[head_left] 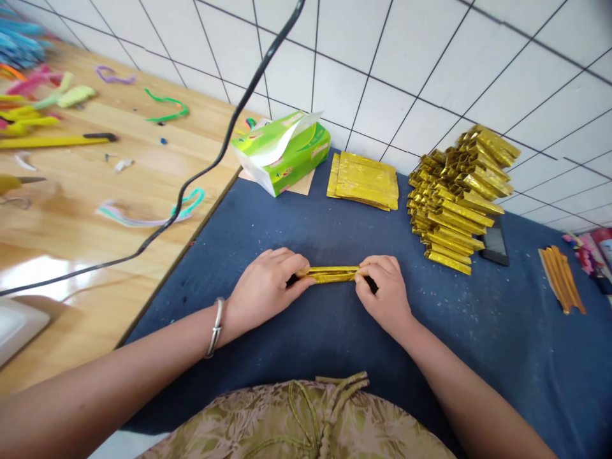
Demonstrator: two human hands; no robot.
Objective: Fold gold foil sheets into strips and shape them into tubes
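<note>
Pinching opposite ends of a narrow folded gold-foil strip [333, 276], the left hand [272, 280] and right hand [386, 293] hold it on the near side of the green carton [306, 159], whose print is too blurred to read. A white sheet [287, 141] juts from the carton's top. Right of the carton lie flat, glossy foil sheets [367, 180]; farther right, piled crinkled, hollow foil bars [452, 201].

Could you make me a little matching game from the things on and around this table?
1. Folded gold strip
2. Silver bangle
3. Tissue box
4. Flat gold sheets

A. Around the left wrist
B. Green and white
C. Between the tissue box and the folded gold pieces
D. Held by the left hand and right hand

Pairs: 1-D, 2-A, 3-B, 4-C
</note>
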